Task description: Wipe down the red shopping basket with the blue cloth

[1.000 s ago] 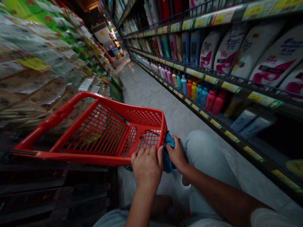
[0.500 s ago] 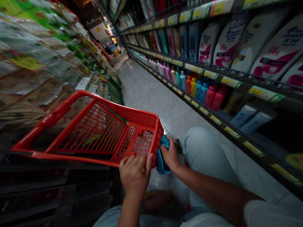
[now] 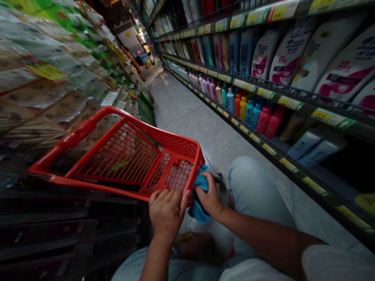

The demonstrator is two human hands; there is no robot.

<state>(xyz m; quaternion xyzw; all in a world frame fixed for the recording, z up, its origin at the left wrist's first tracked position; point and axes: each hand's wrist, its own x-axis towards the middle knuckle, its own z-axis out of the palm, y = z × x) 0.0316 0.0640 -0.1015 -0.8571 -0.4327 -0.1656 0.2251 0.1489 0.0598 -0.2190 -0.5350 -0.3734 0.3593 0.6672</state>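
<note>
My left hand (image 3: 166,212) grips the near rim of a red plastic mesh shopping basket (image 3: 123,156), whose long handle lies along the far side. My right hand (image 3: 208,196) is closed around a blue cloth (image 3: 198,212), pressing it against the basket's near corner. Part of the cloth bunches out below my fingers, and the rest is hidden inside my hand. Nothing shows inside the basket except its mesh floor.
Shelves of white shampoo bottles (image 3: 293,54) and small colourful bottles (image 3: 249,113) run along the right. Packaged goods (image 3: 49,89) are stacked on the left, above a dark lower shelf (image 3: 58,230). A tiled aisle floor (image 3: 199,128) stretches ahead, beyond my light-blue jeans (image 3: 254,191).
My left hand has shifted left along the basket rim. My right hand has moved down and left, and the blue cloth has bunched lower at the basket's corner.
</note>
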